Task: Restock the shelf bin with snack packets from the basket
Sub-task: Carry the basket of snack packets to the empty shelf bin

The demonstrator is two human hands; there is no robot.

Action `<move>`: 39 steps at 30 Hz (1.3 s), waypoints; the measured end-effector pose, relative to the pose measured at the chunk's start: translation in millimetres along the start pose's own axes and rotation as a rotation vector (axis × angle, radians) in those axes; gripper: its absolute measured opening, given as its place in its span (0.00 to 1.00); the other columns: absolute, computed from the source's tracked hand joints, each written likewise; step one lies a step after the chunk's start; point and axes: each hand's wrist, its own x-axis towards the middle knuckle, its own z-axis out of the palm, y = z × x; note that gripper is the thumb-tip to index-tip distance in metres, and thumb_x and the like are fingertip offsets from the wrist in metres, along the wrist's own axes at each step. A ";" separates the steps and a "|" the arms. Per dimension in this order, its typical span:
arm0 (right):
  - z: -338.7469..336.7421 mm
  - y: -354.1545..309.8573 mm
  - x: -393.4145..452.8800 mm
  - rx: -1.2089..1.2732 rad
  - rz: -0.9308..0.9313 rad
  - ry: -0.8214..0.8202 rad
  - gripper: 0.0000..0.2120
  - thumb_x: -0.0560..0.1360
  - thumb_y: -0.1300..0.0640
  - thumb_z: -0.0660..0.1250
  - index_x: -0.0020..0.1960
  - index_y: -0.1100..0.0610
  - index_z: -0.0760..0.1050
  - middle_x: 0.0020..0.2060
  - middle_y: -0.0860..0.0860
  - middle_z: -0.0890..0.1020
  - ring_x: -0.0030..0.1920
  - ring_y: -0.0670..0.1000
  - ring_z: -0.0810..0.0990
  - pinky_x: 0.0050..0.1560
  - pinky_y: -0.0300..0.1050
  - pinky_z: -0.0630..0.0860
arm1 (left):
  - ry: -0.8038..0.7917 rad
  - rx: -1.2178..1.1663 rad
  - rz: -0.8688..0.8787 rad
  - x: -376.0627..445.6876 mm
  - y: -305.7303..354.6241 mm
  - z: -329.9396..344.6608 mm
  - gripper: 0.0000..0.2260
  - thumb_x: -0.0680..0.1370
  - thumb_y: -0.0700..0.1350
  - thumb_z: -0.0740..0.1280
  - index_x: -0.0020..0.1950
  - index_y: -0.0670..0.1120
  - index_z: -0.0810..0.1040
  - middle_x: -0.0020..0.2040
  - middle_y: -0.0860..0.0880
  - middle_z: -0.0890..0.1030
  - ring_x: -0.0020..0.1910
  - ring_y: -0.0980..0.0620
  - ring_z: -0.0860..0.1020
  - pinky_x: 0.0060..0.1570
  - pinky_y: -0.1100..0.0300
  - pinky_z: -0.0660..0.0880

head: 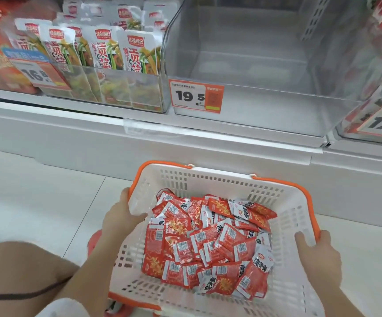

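Left hand (pixel 121 219): on the left rim of the basket (pixel 300 216), thumb hooked inside over the wall, fingers curled round the rim outside.
Right hand (pixel 320 257): clamped on the right rim, fingers folded over inside, thumb on the orange edge.
Snack packets (pixel 210 243): loose heap of small red-and-white sachets on the basket floor, sitting toward the near-right; none lifted.
Shelf bin (pixel 254 120): clear plastic, far side of the basket and higher, no packets seen inside; price tag (pixel 196 96) reading 19.5 on its left front.
Stage, judged: basket carried toward the bin, no transfer begun.
Risk, tipping: heap off-centre; a tilt toward near-right would likely slide sachets against that wall, over it if steep.
Risk, pouring: basket looks about as wide as the bin mouth; poured in one go, sachets could miss and land on the ledge or floor (pixel 25 202).
Risk, one-hand hold: freeing either hand to pick leaves the basket on one rim grip, likely to swing.
Risk, wrong bin: neighbouring bin (pixel 107 92) at left holds taller green-printed packets; stray sachets could mix.
Edges: low front lip of the bin, curved clear divider (pixel 169 37) at its left, perforated wall at right, shelf ledge (pixel 208 143) between basket and bin.
Open room: space above the bin front appears free; gap between basket's far rim and ledge modest.
Basket handles (pixel 139 179): orange, folded down along the rim.
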 end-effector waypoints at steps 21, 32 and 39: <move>-9.2 12.4 -3.6 0.105 -0.123 -0.102 0.18 0.74 0.52 0.70 0.57 0.59 0.66 0.41 0.57 0.78 0.39 0.59 0.76 0.36 0.48 0.70 | 0.014 -0.100 0.041 -14.9 -10.0 1.1 0.46 0.67 0.52 0.77 0.76 0.52 0.51 0.62 0.44 0.76 0.54 0.41 0.77 0.50 0.46 0.76; 4.8 -8.2 4.6 0.073 0.095 0.104 0.13 0.75 0.47 0.62 0.51 0.56 0.66 0.34 0.54 0.74 0.37 0.61 0.76 0.41 0.50 0.72 | -0.021 -0.138 -0.020 -3.0 -6.5 -2.2 0.38 0.70 0.51 0.75 0.72 0.55 0.55 0.51 0.51 0.74 0.42 0.42 0.79 0.39 0.45 0.80; 16.7 -22.3 2.8 -0.030 0.106 0.189 0.21 0.75 0.46 0.60 0.57 0.63 0.67 0.47 0.60 0.76 0.49 0.64 0.75 0.48 0.55 0.70 | 0.078 -0.006 -0.033 -0.5 12.6 3.4 0.35 0.72 0.53 0.72 0.71 0.44 0.58 0.61 0.41 0.70 0.56 0.37 0.75 0.50 0.42 0.75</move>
